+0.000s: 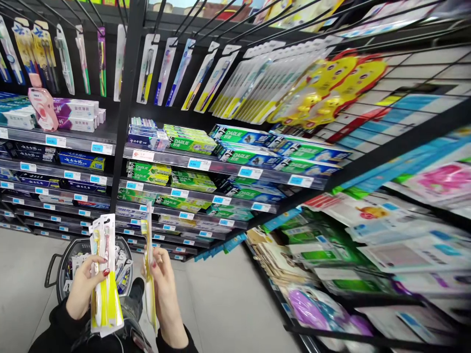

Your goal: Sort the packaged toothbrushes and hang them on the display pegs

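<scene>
My left hand (pixel 84 289) is closed on a yellow-and-white toothbrush pack (pixel 105 289), held upright with its face toward me. My right hand (pixel 165 289) grips a second toothbrush pack (pixel 148 264), turned edge-on so only its thin yellow side shows. Both hands are low in the view, above a black basket (pixel 59 274) on the floor that holds several more packs. My dark sleeves show at the bottom edge.
Black store shelves fill the view: toothbrush packs on hooks (pixel 217 78) along the top, green toothpaste boxes (pixel 191 142) on tiers with blue price tags, purple boxes (pixel 75 113) at left. More packaged goods (pixel 331 255) run along the right shelves. Grey floor (pixel 228 304) lies below.
</scene>
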